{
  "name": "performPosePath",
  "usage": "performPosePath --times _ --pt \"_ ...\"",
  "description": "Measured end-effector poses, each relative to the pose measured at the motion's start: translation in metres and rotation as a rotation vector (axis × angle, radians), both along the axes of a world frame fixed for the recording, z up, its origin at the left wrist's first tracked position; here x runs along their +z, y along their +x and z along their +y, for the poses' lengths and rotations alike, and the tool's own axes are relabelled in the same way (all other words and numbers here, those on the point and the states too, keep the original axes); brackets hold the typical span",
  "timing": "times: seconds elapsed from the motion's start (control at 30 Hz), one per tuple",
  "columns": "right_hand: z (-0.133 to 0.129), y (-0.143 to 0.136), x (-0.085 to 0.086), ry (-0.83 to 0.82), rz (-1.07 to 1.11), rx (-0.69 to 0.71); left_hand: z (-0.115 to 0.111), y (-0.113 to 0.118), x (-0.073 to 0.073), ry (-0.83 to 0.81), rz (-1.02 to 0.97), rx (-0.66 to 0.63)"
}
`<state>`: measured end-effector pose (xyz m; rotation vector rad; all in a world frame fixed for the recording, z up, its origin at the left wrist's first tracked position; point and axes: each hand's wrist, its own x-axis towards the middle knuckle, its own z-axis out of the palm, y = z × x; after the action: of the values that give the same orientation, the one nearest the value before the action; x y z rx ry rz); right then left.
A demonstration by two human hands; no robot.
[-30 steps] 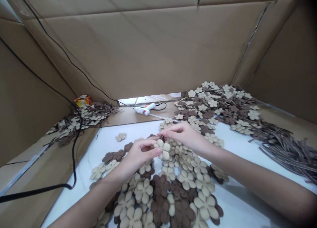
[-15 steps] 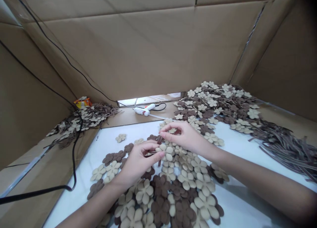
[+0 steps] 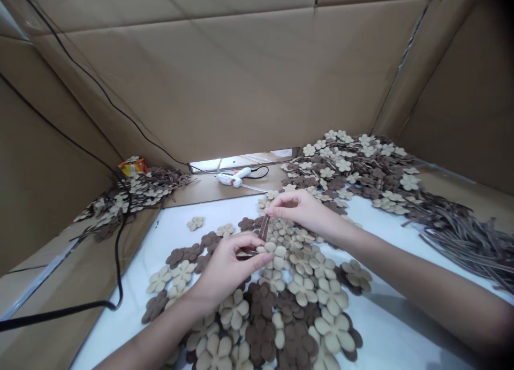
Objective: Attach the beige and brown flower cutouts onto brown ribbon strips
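Note:
My left hand (image 3: 236,257) pinches a beige felt flower (image 3: 273,250) between thumb and fingers, above a spread of other flowers. From that flower a dark brown stitched strip (image 3: 264,228) rises to my right hand (image 3: 297,209), whose thumb and forefinger are closed on its upper end. The strip's lower part is hidden behind the flower and the left fingers. Beneath both hands lie many loose felt flowers, beige ones (image 3: 331,297) and brown ones (image 3: 261,340), overlapping on the white board (image 3: 385,338).
A white glue gun (image 3: 233,178) lies at the back by a slot in the cardboard wall (image 3: 249,86). Flower piles (image 3: 353,166) stand back right, with brown strips (image 3: 474,247) beside them. More flowers, an orange packet (image 3: 132,166) and a black cable (image 3: 118,263) are at left.
My right hand has moved slightly right and up, drawing the brown strip longer and straighter. The left hand with the beige flower has shifted a little to the right.

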<state>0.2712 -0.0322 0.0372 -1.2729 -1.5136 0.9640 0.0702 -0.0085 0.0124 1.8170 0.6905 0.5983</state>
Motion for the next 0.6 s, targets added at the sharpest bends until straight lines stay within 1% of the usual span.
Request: performPosePath --times 0.07,0.17,0.23,0.3,0.37,0.47,0.53,0.6 --pt "0.001 0.005 0.001 -0.034 0.053 -0.021 -0.001 0.001 0.000 -0.035 -0.005 -0.008" --pt "0.003 0.011 0.003 -0.040 0.084 -0.055 -0.002 0.001 0.001 -0.055 -0.002 -0.011" --pt "0.004 0.015 0.005 -0.043 0.100 -0.071 -0.001 0.000 0.003 -0.047 0.026 -0.050" --pt "0.004 0.019 0.008 -0.039 0.108 -0.079 0.001 -0.002 0.007 -0.027 0.063 -0.148" --pt "0.004 0.023 0.010 -0.026 0.109 -0.082 0.005 -0.006 0.011 -0.018 0.099 -0.286" --pt "0.004 0.027 0.013 -0.012 0.117 -0.082 0.015 -0.013 0.016 -0.048 0.131 -0.456" --pt "0.004 0.030 0.013 -0.013 0.118 -0.083 0.025 -0.017 0.017 -0.070 0.132 -0.496" --pt "0.004 0.031 0.014 -0.015 0.120 -0.082 0.034 -0.021 0.018 -0.083 0.121 -0.474"
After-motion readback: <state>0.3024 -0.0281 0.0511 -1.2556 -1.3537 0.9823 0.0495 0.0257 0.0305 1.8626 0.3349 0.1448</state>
